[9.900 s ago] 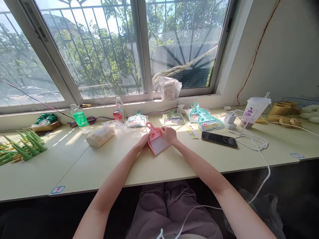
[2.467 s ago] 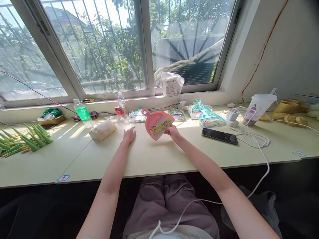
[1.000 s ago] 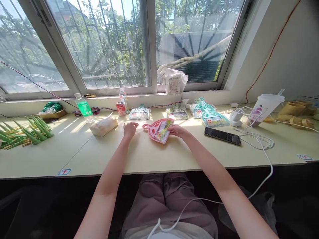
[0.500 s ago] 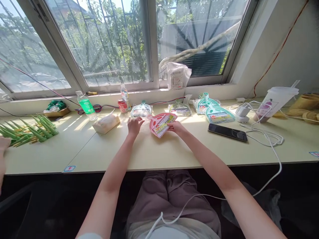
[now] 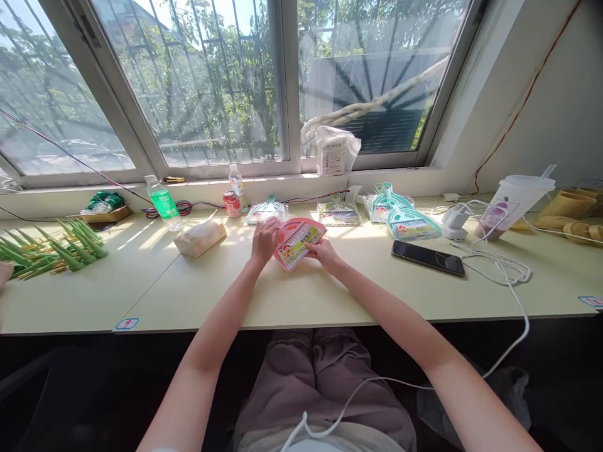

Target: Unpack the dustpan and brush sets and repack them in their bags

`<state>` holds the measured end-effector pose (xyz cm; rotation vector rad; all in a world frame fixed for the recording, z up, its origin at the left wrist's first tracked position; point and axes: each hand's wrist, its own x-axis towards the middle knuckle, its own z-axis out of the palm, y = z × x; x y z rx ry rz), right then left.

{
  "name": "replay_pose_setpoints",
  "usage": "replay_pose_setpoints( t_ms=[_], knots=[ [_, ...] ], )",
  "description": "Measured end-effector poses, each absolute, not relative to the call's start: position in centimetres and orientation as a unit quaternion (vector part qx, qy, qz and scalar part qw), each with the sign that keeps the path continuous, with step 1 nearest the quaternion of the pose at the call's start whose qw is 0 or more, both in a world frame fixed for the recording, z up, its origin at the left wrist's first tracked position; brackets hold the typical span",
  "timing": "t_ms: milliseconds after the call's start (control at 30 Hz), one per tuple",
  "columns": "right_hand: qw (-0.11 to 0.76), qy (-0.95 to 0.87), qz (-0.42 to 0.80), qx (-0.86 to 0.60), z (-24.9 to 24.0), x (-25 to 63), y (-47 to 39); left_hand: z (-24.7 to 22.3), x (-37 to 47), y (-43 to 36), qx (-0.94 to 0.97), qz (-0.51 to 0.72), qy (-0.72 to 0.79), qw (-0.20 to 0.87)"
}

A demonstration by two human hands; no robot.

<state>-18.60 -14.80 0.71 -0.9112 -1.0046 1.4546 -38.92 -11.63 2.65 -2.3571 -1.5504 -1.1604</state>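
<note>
A pink dustpan and brush set (image 5: 298, 243) with a yellow label is held tilted just above the table, bristles showing. My right hand (image 5: 324, 253) pinches its right edge, thumb on the label side. My left hand (image 5: 265, 241) is closed around its left end, where the handle is hidden by the fingers. Behind my hands lie more packed sets: a pale blue-green one (image 5: 267, 209), an olive-green one (image 5: 338, 211) and, to the right, several turquoise ones (image 5: 411, 223).
A tissue pack (image 5: 201, 237), a red can (image 5: 232, 204) and a green-labelled bottle (image 5: 164, 204) stand on the left, beyond them green pointed leaf pieces (image 5: 70, 248). To the right are a black phone (image 5: 428, 258), a white cable, a charger (image 5: 455, 223) and a large cup (image 5: 513, 204).
My left hand has moved right and closed on the handle end of the pink set. The set has turned and shifted slightly left, with my right hand still holding it.
</note>
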Motion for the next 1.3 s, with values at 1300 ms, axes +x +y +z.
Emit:
replay_pose_setpoints(
  t_ms=[1300],
  knots=[
    [0.679,-0.358,0.545,-0.339,1.6,-18.9,-15.5,2.9,-35.6,-12.7,-0.554,-0.470,-0.229,-0.648]
  ],
)
